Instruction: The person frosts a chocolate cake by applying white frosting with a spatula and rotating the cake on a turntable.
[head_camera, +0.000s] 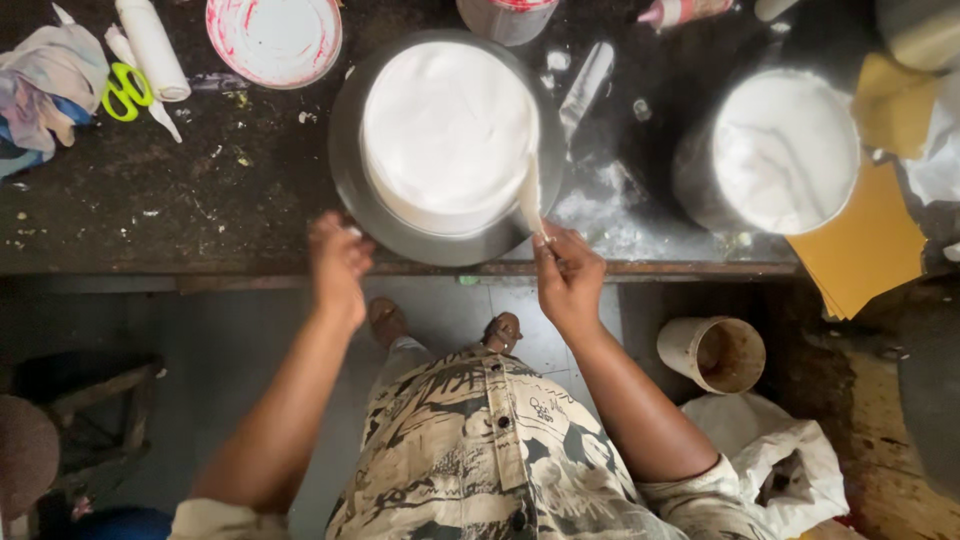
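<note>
You are looking straight down at your own two hands working at the near edge of a dark, crumb-strewn worktable (150, 210). Your right hand (568, 275) is pinching shut around a thin cream-coated spatula (530, 195), whose blade is rising just beyond your fingertips and pressing against the right side of a round white frosted cake (448, 130). The cake is sitting on a grey metal turntable (350, 160), directly ahead of and between both hands. Your left hand (338, 262) is curling its fingers on the turntable's near left rim, closed against it. Well off to the right of your right hand, a steel bowl of white cream (785, 150) is standing beside yellow card sheets (865, 245). Far to the left of your left hand, green-handled scissors (125, 90) are lying near a crumpled cloth (45, 85).
</note>
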